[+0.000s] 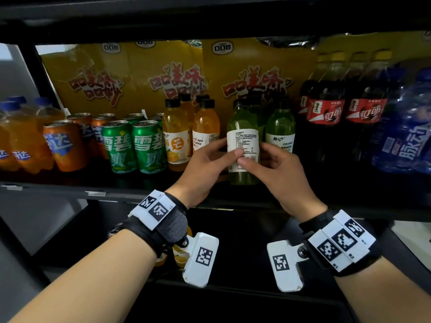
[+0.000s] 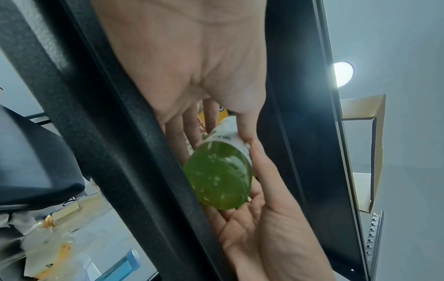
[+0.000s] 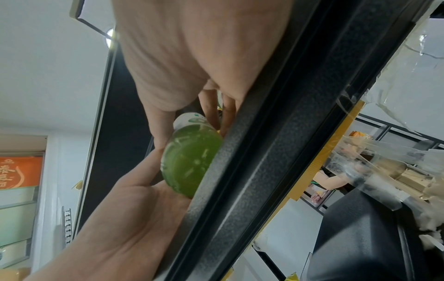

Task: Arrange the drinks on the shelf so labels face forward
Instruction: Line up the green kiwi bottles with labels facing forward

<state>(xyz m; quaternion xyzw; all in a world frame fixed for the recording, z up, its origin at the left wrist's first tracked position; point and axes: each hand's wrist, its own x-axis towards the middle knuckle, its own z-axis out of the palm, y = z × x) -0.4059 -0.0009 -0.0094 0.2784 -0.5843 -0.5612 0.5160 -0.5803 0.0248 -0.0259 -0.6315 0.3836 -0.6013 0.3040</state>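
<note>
I have the green bottle (image 1: pixel 243 145) at the front edge of the shelf (image 1: pixel 140 186), lifted a little clear of it to judge by the wrist views, where its round base shows free above the black rail. Both hands are on it: my left hand (image 1: pixel 205 164) wraps the left side with the thumb laid across the label, and my right hand (image 1: pixel 279 166) closes on the right side, its thumb pressing the lower label from the front. What faces me now is the fine-print back panel of the white label, so I judge the step is a half turn about the bottle's own axis. To do it well I would keep the bottle upright and low, let one hand steady it while the other walks the label round, and not slacken both grips at once. The neighbouring green bottle (image 1: pixel 281 131) just to the right shows its brand side forward, so I would match that facing and set mine down level with it, in line with the orange bottles (image 1: pixel 177 136) to the left. The gap is tight, so I would lower it straight, watching that my knuckles do not nudge the bottles on either side or the green cans (image 1: pixel 133 145) further left.
</note>
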